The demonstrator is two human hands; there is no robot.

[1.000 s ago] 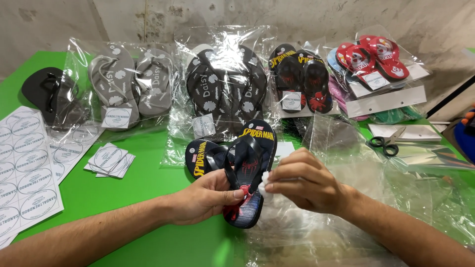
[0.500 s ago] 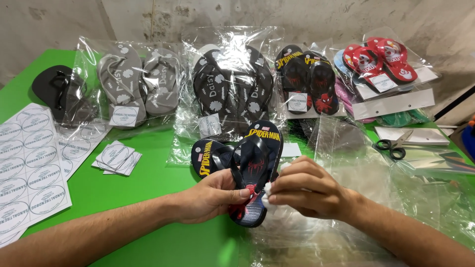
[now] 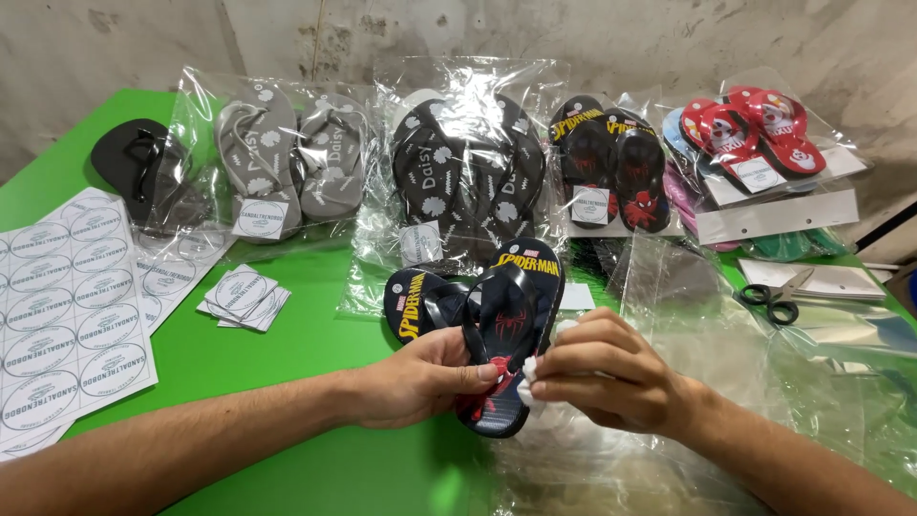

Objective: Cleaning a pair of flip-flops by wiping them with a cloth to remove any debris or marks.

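My left hand (image 3: 420, 380) grips a small dark blue flip-flop (image 3: 513, 325) with a red spider print by its heel, holding it tilted above the green table (image 3: 315, 334). My right hand (image 3: 602, 371) pinches a small white piece (image 3: 531, 375), seemingly a cloth or sticker, against the sandal's right edge. A second matching flip-flop (image 3: 420, 304) lies just behind, partly under the first. An empty clear plastic bag (image 3: 688, 315) is spread under and to the right of my right hand.
Bagged sandal pairs line the back: grey (image 3: 287, 162), black (image 3: 468, 172), dark blue (image 3: 611, 172), red (image 3: 750, 129). A loose black sandal (image 3: 134, 158) lies far left. Sticker sheets (image 3: 67, 306) and loose labels (image 3: 244, 296) lie left; scissors (image 3: 776, 296) lie right.
Both hands stay on the dark blue flip-flop with only small finger shifts. The view has drifted slightly, so the table contents sit a little differently in frame.
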